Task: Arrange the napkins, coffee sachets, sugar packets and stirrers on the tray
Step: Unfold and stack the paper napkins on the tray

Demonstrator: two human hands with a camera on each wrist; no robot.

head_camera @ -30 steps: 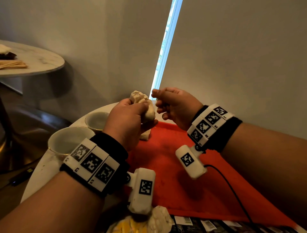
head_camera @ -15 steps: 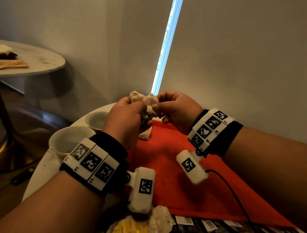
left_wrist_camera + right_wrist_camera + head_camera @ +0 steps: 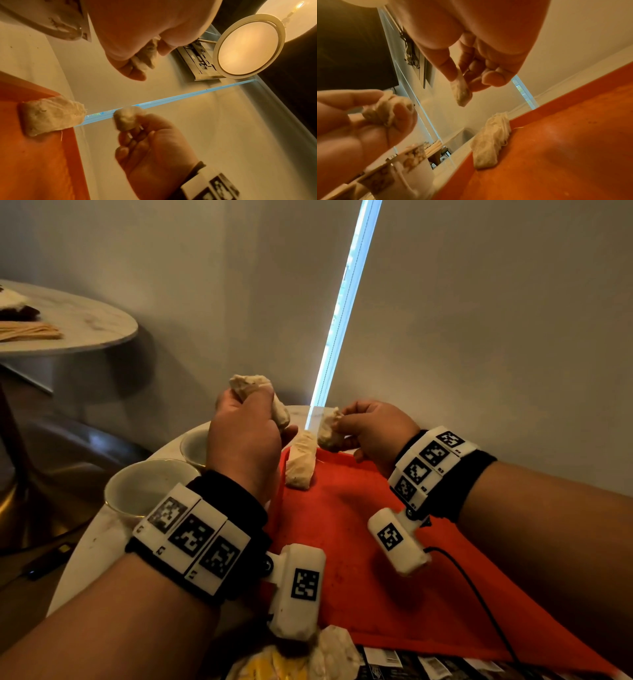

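A pale crumpled sachet [image 3: 301, 462] is lying at the far left corner of the orange tray [image 3: 359, 542], its far end riding up on the tray's rim, so it is sitting tilted rather than flat. Above it, the right hand [image 3: 373, 433] is pinching a second small sachet [image 3: 329, 430] between thumb and fingertips, hanging in the air just over the tray's far edge. The left hand [image 3: 245, 440] is clenching round a bunch of the same soft packets [image 3: 260, 397], some poking out above the fist and some below; how many are in there cannot be told. The main risk, as I am judging it, is with that fistful: the packets are limp and bunched, so while the right hand is drawing one away, another could be dragged loose and fall onto the bench [image 3: 102, 542] or into one of the two white cups [image 3: 150, 491] standing just left of the tray. The sachet in the right hand is being held only by its top, so a loose pinch could let it drop crooked, or land on the first one and nudge it off the rim. Nearer the person, a crumpled napkin [image 3: 334, 652] and a row of dark packets [image 3: 428, 667] are lying beside the tray's near edge, close under the left wrist, where a lowering forearm could sweep them about.
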